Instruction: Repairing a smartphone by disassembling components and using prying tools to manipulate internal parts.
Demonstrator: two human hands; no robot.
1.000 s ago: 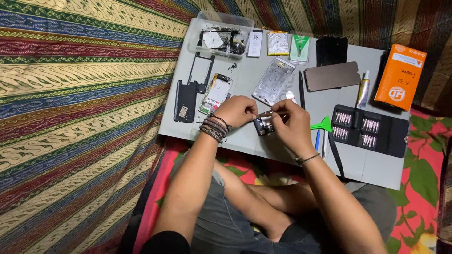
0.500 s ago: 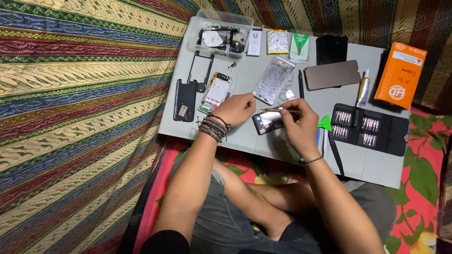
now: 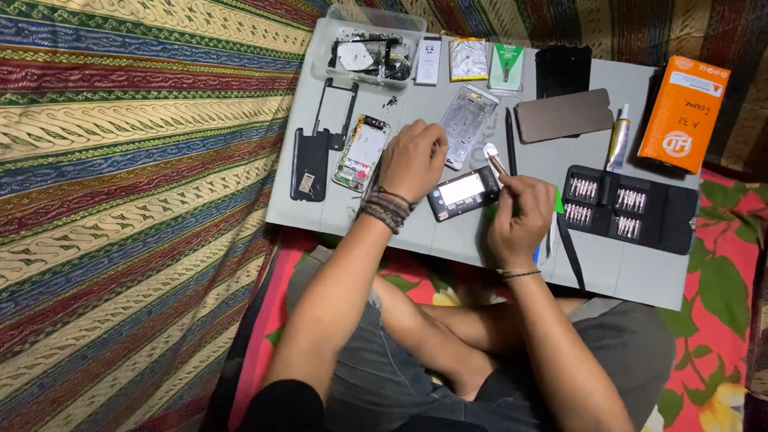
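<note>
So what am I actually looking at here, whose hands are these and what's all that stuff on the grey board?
No machine here: a person sits cross-legged, and a camera worn on their head looks down at their two bare hands. The left hand, with bracelets at the wrist, rests on the grey work mat. The right hand holds a thin tool with a pale tip, just above a small dark device with a bright screen. Around them lie an opened phone showing its circuit board, a black phone frame, a clear back cover, a black case of screwdriver bits, a glue tube, an orange box and a clear parts tray.
</note>
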